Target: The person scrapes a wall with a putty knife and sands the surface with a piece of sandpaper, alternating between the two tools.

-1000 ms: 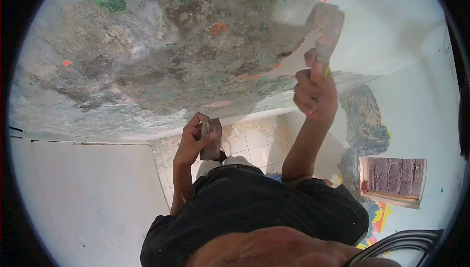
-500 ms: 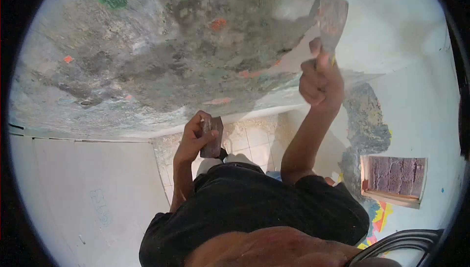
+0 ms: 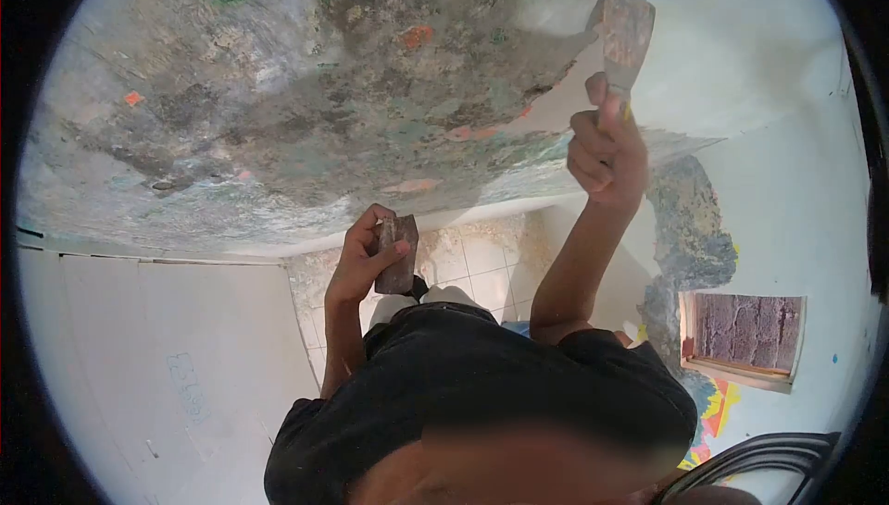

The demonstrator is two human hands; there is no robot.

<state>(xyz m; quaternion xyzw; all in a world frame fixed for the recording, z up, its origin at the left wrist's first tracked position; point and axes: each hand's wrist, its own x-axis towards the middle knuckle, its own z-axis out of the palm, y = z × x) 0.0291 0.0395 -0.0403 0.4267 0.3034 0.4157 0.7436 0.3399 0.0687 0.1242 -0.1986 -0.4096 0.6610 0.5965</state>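
In my right hand (image 3: 607, 149), raised and closed round the handle, is a putty knife (image 3: 627, 37) with a wide, stained blade. The blade points upward against the wall, at the border between bare grey plaster and white coating. My left hand (image 3: 356, 260) is lower, in front of my body, fingers wrapped round a flat brown rectangular block (image 3: 398, 255). That block is apart from the wall, and its material is hard to make out. The patchy wall (image 3: 324, 116) shows grey, green and orange spots.
At the right, a small framed opening (image 3: 745, 338) shows rough blocks behind it. A rough grey patch (image 3: 690, 227) borders it. Black cable (image 3: 769, 454) loops at the lower right. A pale panel (image 3: 167, 348) stands on the left, and floor tiles (image 3: 486, 260) lie below.
The putty knife's blade has shifted slightly left and down. My left hand and the block have risen a little; both grips look the same.
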